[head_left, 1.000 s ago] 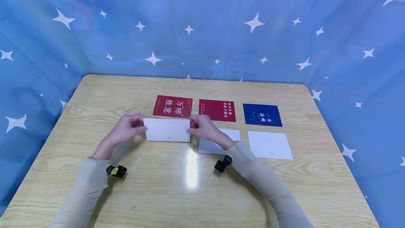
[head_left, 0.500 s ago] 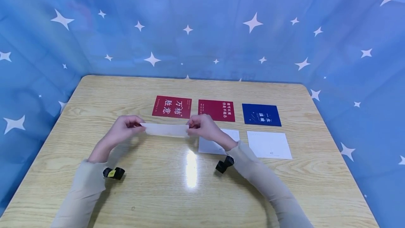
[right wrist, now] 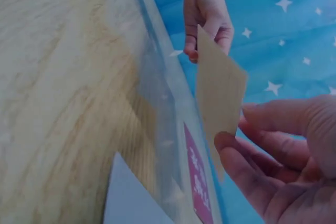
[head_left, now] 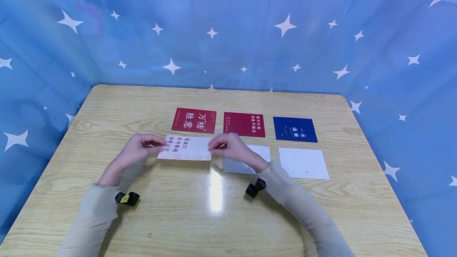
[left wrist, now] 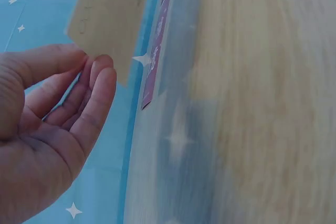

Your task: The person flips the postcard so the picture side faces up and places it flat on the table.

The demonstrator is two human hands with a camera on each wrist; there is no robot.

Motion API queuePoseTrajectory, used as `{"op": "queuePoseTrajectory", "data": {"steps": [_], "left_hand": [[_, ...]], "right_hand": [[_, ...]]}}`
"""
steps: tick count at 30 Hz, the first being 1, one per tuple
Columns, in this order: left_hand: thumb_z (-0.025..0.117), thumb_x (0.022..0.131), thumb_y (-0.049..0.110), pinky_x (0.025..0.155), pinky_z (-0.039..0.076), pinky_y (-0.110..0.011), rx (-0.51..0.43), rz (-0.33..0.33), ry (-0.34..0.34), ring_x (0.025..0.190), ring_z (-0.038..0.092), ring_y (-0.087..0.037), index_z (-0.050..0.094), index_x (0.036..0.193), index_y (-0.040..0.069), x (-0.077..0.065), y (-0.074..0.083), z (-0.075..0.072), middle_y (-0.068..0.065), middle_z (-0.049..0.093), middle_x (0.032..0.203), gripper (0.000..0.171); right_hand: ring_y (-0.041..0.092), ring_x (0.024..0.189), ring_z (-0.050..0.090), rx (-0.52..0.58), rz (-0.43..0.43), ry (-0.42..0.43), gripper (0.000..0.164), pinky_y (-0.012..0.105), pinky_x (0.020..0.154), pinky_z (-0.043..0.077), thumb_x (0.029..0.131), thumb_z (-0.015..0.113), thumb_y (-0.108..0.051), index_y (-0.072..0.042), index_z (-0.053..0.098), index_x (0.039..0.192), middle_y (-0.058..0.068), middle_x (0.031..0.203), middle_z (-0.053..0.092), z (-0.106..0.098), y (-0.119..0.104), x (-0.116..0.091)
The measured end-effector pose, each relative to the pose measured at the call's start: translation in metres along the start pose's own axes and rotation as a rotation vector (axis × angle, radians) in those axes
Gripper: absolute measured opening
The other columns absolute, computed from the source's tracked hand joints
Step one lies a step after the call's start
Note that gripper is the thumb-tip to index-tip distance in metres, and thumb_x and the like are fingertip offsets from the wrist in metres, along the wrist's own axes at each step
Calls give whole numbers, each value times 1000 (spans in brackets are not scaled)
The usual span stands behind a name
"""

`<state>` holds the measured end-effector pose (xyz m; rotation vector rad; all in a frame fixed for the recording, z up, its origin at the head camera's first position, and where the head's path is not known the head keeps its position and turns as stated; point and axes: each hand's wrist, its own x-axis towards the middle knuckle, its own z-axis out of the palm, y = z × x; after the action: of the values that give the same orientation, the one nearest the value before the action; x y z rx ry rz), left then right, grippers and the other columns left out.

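A white printed card (head_left: 196, 150) hangs between the person's 2 hands, raised off the wooden tabletop (head_left: 178, 217), with its lettered face turned up toward the head camera. It is on the near side of the left red card (head_left: 194, 120).

The left hand (head_left: 133, 154) pinches the card's left short side, the thumb and fingers clamped on the margin. The right hand (head_left: 233, 148) pinches the opposite short side the same way, its remaining fingers bent loosely below, as the right wrist view shows.

Farther back lie the right red card (head_left: 244, 124) and a blue card (head_left: 295, 129). Nearer, 2 white cards rest flat: 1 partly hidden by the right arm (head_left: 233, 164), and 1 wholly in sight to its right (head_left: 304, 163).

The held card looks very light and fairly stiff, likely to flex if the hands push toward each other. Its surface may be somewhat smooth, so a gentle pinch at the 2 short sides seems the best hold, well clear of the middle. Squeezing hard could crease a corner. Flat cards like these should be harder to pick up, since only a thin rim offers a grip.
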<state>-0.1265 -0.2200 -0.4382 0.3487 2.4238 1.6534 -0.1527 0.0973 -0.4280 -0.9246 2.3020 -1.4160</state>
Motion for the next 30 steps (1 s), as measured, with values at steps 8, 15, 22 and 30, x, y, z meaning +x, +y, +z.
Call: {"op": "queuePoseTrajectory", "data": {"steps": [8,15,22,30], "left_hand": [[67,77,-10,69,52,-21,39,21,35,80,60,-11,64,104,-10,1,-7,7,-26,62,103,27],[68,77,-7,70,51,-21,75,-32,45,82,60,-16,64,105,-8,3,-12,11,-22,63,103,29],[67,77,-7,68,51,-21,115,-41,44,81,60,-21,65,103,-8,5,-14,12,-21,64,99,26],[67,77,-7,65,49,-20,195,-41,37,78,59,-20,67,99,-7,7,-14,13,-20,66,96,21]], "right_hand": [[20,86,63,-18,20,12,9,22,73,53,79,72,0,1,71,87,13,99,65,7,5,0],[21,83,64,-41,51,-10,13,20,73,53,77,72,3,5,70,89,15,100,65,11,7,1],[18,80,63,-61,65,-32,13,19,72,52,77,73,3,5,70,89,15,97,65,13,10,3],[15,78,63,-96,75,-65,12,18,72,51,78,73,0,4,71,90,13,93,66,14,13,6]]}}
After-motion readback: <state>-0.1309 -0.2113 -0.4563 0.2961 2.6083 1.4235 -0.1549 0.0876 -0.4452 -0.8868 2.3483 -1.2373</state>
